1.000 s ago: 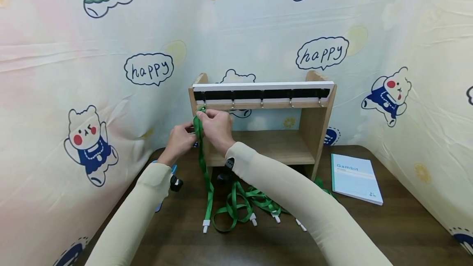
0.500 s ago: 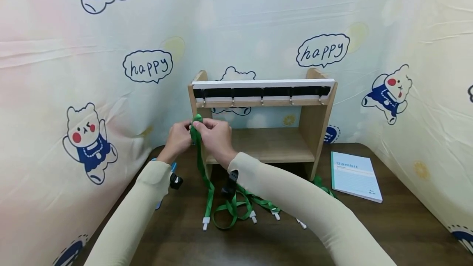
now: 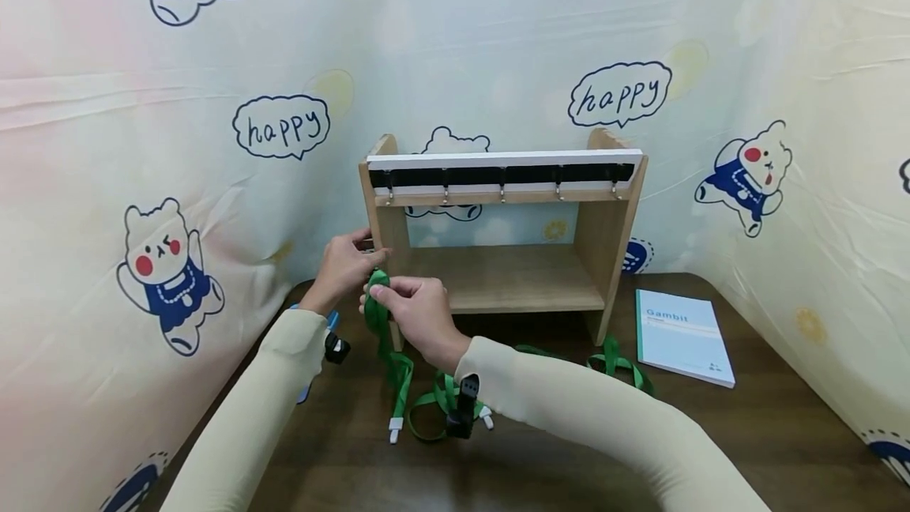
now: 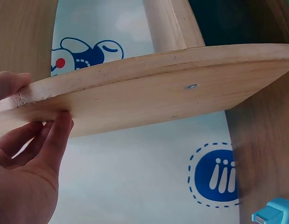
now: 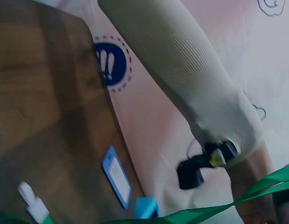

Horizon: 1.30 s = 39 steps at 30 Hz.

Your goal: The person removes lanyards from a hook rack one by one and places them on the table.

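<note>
Lanyard [image 3: 387, 330], green: upper loop pinched in the right hand [image 3: 412, 313], low in front of the rack's [image 3: 501, 235] left post; the strap hangs to the table [image 3: 711, 449], white clip [image 3: 395, 429] at its end lying on the wood. In the right wrist view the strap [image 5: 237, 205] runs taut across the bottom of the picture.

Left hand [image 3: 346, 263]: fingers curled round the front edge of the rack's left side panel, thumb on top, as the left wrist view shows [image 4: 27, 144].

Handling, as a judgement: keep the rack braced with the left hand; hold the loop open and flat, untwisted, so it meets a hook [image 3: 389, 194] cleanly; let the tail hang free of the heap.

Rack: five hooks under the black rail, all bare; the shelf carries nothing that shows.

Table: further green lanyards [image 3: 611, 358] in a loose heap before the rack; notebook [image 3: 682, 336] to its right; blue object [image 3: 334, 322] near the left wrist, kind unclear.
</note>
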### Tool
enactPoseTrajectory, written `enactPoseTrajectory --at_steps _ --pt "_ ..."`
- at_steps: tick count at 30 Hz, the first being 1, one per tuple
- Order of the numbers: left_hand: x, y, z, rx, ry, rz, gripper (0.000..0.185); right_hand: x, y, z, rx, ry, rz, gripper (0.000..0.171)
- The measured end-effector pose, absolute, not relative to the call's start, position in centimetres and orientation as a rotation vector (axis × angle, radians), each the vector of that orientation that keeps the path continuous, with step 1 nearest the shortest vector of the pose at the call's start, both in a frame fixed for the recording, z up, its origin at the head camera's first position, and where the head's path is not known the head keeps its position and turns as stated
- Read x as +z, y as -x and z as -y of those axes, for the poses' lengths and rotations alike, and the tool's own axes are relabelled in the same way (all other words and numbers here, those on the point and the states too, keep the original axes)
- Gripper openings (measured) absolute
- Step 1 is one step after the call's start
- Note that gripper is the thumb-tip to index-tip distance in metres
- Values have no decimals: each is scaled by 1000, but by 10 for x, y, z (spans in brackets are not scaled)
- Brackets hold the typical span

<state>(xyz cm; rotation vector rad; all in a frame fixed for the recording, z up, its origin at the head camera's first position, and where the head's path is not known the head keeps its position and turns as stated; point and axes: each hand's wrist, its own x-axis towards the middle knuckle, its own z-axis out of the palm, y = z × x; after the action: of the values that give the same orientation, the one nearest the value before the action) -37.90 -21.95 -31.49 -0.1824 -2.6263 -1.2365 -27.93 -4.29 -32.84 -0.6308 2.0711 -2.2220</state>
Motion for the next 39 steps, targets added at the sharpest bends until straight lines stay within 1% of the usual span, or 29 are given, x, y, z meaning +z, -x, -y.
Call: enactPoseTrajectory --at_steps 3,7,13,18,25,31,39 --pt "-314 379 219 -1241 194 2620 62 -335 272 42 -2214 649 -1989 21" --pt "-314 379 218 -1244 196 2614 63 -346 267 41 -2188 607 -1943 23" --pt "-316 378 218 -1228 202 2612 63 -370 264 43 -2136 586 -1949 21" --pt "-315 378 219 -1212 214 2606 63 -394 271 48 -2073 607 -2081 15" --pt "-316 380 220 -1220 225 2604 63 -420 288 50 -1998 577 -2319 15" --pt "-317 381 220 -1228 220 2604 64 -433 303 53 -1989 539 -2429 12" --pt "-316 380 221 -1222 226 2610 64 -445 315 61 -1957 466 -2530 13"
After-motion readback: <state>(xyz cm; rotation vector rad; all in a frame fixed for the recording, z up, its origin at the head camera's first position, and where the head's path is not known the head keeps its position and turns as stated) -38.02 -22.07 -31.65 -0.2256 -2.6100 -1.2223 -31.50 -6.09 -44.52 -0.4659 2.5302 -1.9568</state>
